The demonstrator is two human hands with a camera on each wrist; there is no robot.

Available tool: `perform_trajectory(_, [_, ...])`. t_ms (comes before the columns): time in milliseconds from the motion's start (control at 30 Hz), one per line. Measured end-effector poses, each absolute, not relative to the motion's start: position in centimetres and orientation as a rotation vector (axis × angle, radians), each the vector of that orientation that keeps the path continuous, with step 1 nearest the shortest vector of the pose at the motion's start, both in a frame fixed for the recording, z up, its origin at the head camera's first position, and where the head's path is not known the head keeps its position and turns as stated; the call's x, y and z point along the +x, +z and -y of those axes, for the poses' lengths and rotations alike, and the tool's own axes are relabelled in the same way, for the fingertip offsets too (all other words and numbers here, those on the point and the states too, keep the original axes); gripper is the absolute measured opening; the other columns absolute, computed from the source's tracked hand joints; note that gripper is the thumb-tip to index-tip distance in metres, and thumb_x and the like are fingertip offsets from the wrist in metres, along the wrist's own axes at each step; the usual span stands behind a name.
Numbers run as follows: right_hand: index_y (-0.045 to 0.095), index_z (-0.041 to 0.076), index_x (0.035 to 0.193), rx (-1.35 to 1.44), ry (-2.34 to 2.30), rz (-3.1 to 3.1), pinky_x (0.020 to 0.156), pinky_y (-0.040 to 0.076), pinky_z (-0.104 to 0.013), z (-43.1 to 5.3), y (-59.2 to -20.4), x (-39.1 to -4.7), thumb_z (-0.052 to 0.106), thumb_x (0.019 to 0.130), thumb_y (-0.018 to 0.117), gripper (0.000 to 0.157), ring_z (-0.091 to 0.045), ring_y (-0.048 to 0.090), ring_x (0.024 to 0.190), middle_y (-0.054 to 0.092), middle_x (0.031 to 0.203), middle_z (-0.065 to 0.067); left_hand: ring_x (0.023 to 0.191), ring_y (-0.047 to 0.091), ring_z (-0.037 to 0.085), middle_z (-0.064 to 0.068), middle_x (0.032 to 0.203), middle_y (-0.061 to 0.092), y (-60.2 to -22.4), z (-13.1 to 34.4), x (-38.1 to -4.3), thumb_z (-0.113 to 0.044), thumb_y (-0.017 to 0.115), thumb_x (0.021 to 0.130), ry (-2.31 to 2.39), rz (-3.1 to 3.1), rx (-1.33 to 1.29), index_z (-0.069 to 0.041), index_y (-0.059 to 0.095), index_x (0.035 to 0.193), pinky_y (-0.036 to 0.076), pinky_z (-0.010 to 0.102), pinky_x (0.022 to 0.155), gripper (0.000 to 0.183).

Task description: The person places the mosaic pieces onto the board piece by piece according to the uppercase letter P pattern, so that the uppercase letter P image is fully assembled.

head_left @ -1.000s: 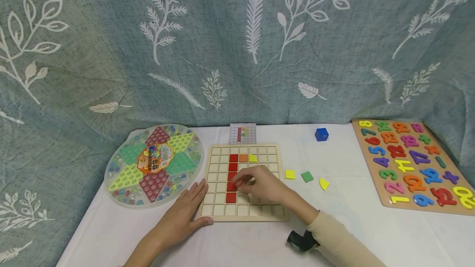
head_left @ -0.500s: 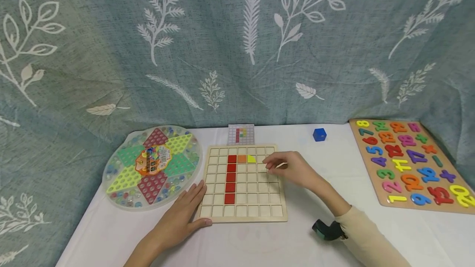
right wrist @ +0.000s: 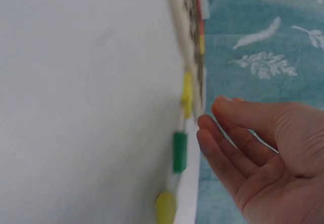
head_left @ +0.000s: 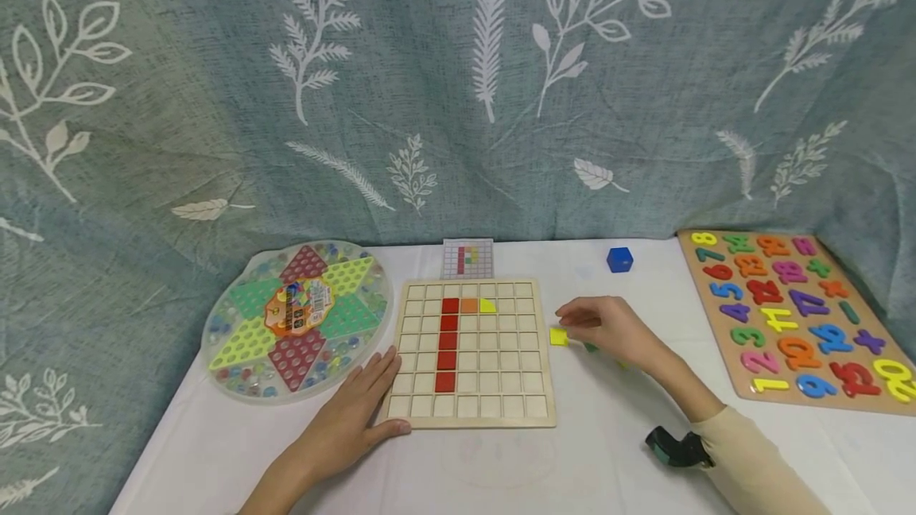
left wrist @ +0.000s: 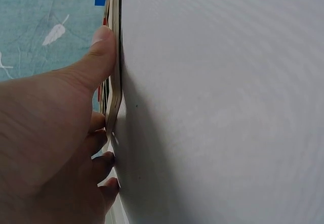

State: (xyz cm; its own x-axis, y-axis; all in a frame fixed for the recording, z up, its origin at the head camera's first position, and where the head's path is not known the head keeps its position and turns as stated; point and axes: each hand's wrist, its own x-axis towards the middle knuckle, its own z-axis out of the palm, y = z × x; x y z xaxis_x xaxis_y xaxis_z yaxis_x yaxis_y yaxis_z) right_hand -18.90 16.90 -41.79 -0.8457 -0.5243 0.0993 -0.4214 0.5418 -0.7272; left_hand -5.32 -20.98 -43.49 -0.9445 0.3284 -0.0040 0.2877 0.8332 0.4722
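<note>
A wooden grid board (head_left: 501, 422) lies in the middle of the head view. In it are a column of several red square tiles (head_left: 447, 340), an orange tile (head_left: 469, 306) and a yellow quarter-round tile (head_left: 487, 306). My left hand (head_left: 347, 424) rests at the board's front left corner, thumb along the front edge, fingers along the left side. To the right of the board, my right hand (head_left: 608, 328) hovers with fingertips close above a yellow square tile (head_left: 558, 337). The right wrist view shows nothing between its fingers. Behind it lie a green tile (right wrist: 179, 152) and a yellow rounded piece (right wrist: 165, 207).
A printed pattern card (head_left: 468, 258) touches the board's far edge. A round Chinese checkers set (head_left: 296, 320) with marbles lies left, close to my left hand. A blue cube (head_left: 619, 260) sits at the back; a number puzzle board (head_left: 751, 400) lies far right. A curtain hangs behind.
My right hand has moved right, from over the red column, off the board to the yellow square tile. My left hand has stayed at the board's corner.
</note>
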Motion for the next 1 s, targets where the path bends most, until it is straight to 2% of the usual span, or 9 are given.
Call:
perform_trajectory(200, [0.070,-0.001,0.111,-0.764,-1.134,-2.685,0.088,0.056,-0.044,-18.6,-42.5,-18.5,-0.002,0.086,0.072,0.026,-0.028,0.068,0.099,0.073,0.103,-0.009,0.147,0.021,0.035,0.010,0.161,0.025,-43.4,20.9,-5.4,-0.054,0.063,0.088,0.728,-2.927,0.493,-0.001,0.032,0.152,0.016,0.049,0.119,0.089])
perform_trajectory(467, [0.071,0.001,0.112,-0.778,-1.075,-2.702,0.090,0.055,-0.046,-20.1,-43.0,-18.2,0.001,0.085,0.073,0.027,-0.028,0.066,0.103,0.072,0.109,-0.009,0.147,0.021,0.035,0.010,0.161,0.024,-43.4,20.9,-5.3,-0.056,0.062,0.087,0.738,-2.921,0.474,-0.002,0.031,0.153,0.016,0.049,0.120,0.090])
perform_trajectory(767, [0.070,-0.001,0.113,-0.863,-1.029,-2.678,0.085,0.057,-0.041,-20.1,-42.7,-18.7,-0.002,0.083,0.074,0.030,-0.025,0.065,0.099,0.071,0.108,-0.009,0.147,0.020,0.035,0.011,0.161,0.023,-43.3,20.9,-5.2,-0.055,0.062,0.088,0.745,-2.907,0.464,-0.002,0.031,0.153,0.015,0.050,0.120,0.090])
perform_trajectory(1000, [0.070,-0.002,0.112,-0.848,-1.036,-2.696,0.074,0.058,-0.031,-19.8,-42.1,-18.6,-0.005,0.082,0.074,0.031,-0.020,0.065,0.090,0.070,0.095,-0.003,0.147,0.019,0.035,0.010,0.162,0.022,-43.2,20.9,-5.3,-0.055,0.062,0.088,0.742,-2.905,0.472,-0.002,0.030,0.153,0.015,0.051,0.120,0.090])
